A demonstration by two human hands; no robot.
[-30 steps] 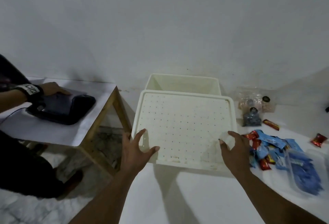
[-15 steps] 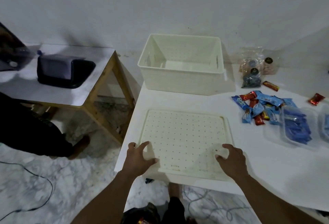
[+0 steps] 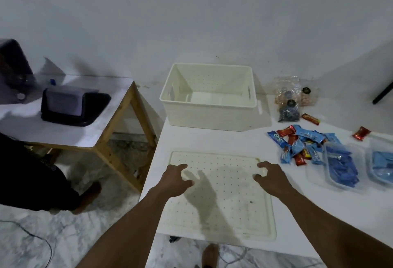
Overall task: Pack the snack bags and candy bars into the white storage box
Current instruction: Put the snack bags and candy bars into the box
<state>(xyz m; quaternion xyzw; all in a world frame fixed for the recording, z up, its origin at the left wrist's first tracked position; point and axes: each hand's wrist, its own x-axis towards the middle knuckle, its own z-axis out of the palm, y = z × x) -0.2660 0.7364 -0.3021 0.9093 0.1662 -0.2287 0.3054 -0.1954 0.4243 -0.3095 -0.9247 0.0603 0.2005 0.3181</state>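
Note:
The white storage box (image 3: 209, 114) stands open and empty at the back of the white table. Its perforated lid (image 3: 225, 208) lies flat on the table in front of it. My left hand (image 3: 176, 179) and my right hand (image 3: 269, 175) hover just over the lid's far half, fingers loosely curled and holding nothing. A pile of blue and red candy bars (image 3: 302, 144) lies right of the lid. Clear snack bags (image 3: 290, 101) sit beside the box. Single red bars (image 3: 311, 119) (image 3: 361, 133) lie apart from the pile.
Two clear plastic tubs with blue packets (image 3: 340, 165) (image 3: 380, 165) stand at the right edge. A wooden side table (image 3: 119, 118) with a black device (image 3: 74, 106) is on the left, where a person in dark clothes (image 3: 32, 172) sits. Cables lie on the marble floor.
The lid, held up before the box a second ago, came down flat onto the table. Both hands let go of its near edge and moved forward over it.

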